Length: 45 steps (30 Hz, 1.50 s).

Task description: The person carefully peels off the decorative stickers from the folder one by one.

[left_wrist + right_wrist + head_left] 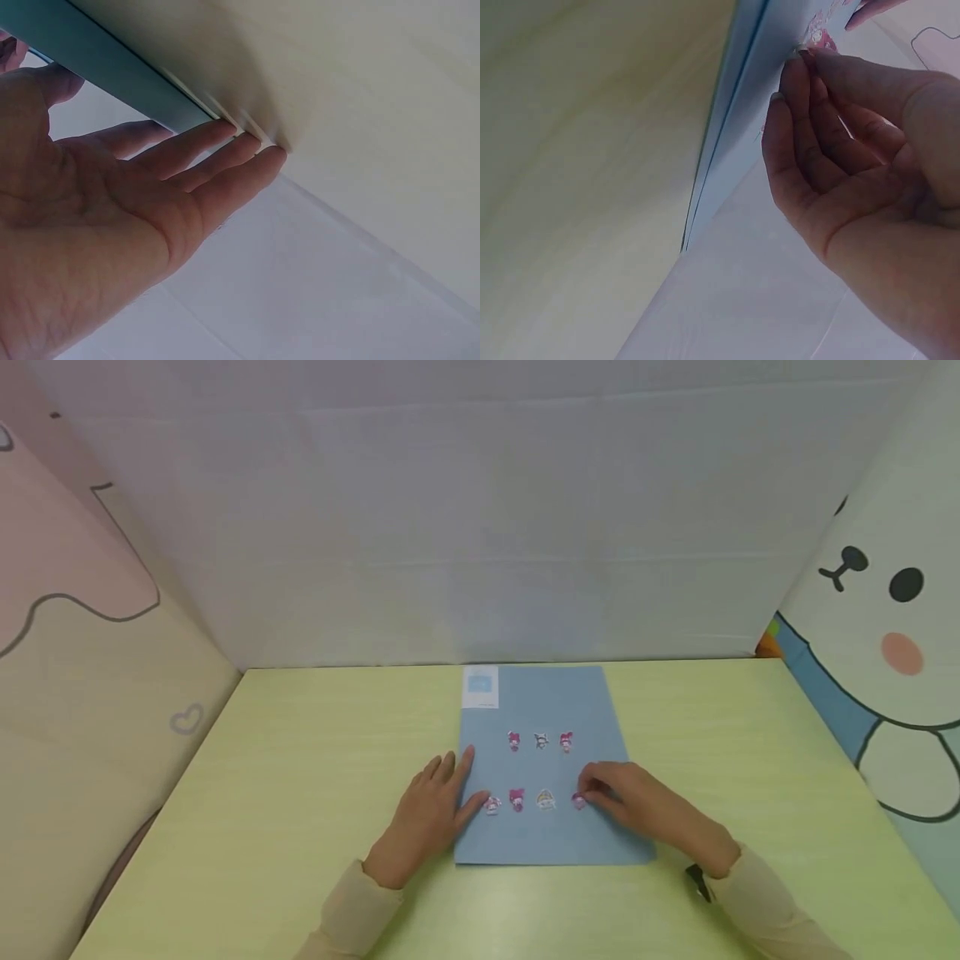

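A flat blue folder (pixel 555 693) with a white label at its upper left lies on the table. My left hand (pixel 429 814) rests on its left edge with fingers spread, the thumb touching the leftmost sticker (pixel 492 807) of the lower row. At the right end of that row, my right hand (pixel 637 797) pinches a small pink sticker (pixel 578 802) between thumb and forefinger, at the folder's surface. Between the hands are a pink sticker (pixel 517 799) and a pale sticker (pixel 545 799). In the right wrist view, the fingertips largely hide the pinched sticker.
An upper row on the folder has a pink sticker (pixel 513 741), a white-and-dark sticker (pixel 542 741) and another pink sticker (pixel 566 742). The light yellow-green table (pixel 337 735) meets a white cloth wall (pixel 480 527) behind. A small dark object (pixel 698 882) shows by the right wrist.
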Each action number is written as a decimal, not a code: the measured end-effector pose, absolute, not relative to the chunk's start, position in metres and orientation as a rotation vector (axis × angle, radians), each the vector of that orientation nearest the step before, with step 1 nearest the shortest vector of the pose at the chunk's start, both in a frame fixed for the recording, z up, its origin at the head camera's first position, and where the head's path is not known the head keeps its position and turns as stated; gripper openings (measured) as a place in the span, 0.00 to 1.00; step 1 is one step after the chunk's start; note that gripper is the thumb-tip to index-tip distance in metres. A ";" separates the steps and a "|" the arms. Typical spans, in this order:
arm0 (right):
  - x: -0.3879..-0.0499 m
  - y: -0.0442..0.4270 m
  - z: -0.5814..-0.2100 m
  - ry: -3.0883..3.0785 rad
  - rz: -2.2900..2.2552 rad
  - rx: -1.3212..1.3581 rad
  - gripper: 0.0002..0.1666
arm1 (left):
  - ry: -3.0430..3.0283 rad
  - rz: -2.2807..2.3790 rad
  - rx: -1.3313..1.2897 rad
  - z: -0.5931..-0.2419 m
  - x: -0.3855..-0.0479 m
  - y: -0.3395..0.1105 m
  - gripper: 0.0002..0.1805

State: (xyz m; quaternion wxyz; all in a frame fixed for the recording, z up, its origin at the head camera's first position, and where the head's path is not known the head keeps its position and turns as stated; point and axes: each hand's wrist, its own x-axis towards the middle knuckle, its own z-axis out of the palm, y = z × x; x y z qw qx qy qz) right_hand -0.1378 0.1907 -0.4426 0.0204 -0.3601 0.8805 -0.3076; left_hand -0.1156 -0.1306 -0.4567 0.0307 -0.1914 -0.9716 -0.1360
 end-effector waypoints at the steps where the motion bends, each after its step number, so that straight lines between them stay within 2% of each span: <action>1: -0.138 0.192 -0.442 2.726 -0.960 -1.107 0.10 | -2.993 -0.422 -0.590 -0.457 -0.116 -0.130 0.38; 27: -0.150 0.224 -0.430 2.758 -1.066 -1.021 0.10 | -3.008 -0.419 -0.581 -0.453 -0.113 -0.130 0.38; 35: -0.156 0.237 -0.427 2.772 -1.085 -1.018 0.07 | -3.033 -0.446 -0.564 -0.452 -0.113 -0.129 0.38; 45: -0.162 0.251 -0.427 2.849 -1.022 -1.035 0.09 | -3.032 -0.431 -0.559 -0.453 -0.113 -0.128 0.38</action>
